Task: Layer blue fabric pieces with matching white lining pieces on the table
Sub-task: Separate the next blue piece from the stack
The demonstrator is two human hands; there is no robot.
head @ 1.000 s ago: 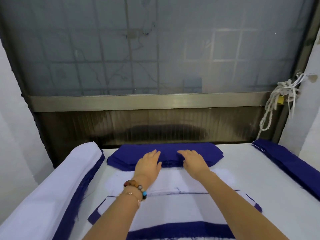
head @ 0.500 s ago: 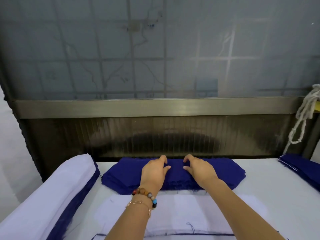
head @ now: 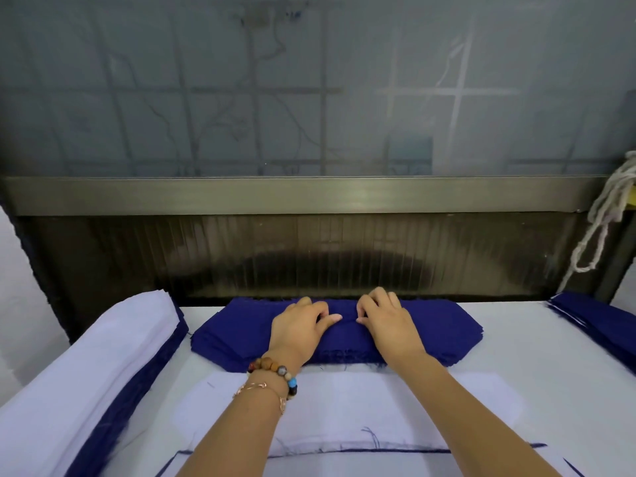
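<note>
Two hands on the blue stack [head: 447, 325] at the table's [head: 533, 339] far edge.
Arms outstretched; left hand [head: 299, 328] and right hand [head: 389, 321], fingers curled, pinch its top layer; white lining [head: 344, 407] lies nearer.

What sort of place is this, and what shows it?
Probably a garment-making workshop: a stack of cut blue fabric pieces, white lining pieces laid flat on the table, and a folded white fabric pile at the left.

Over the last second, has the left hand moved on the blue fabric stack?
Yes: the left hand slid across the blue fabric stack toward its far edge, away from the person.
</note>
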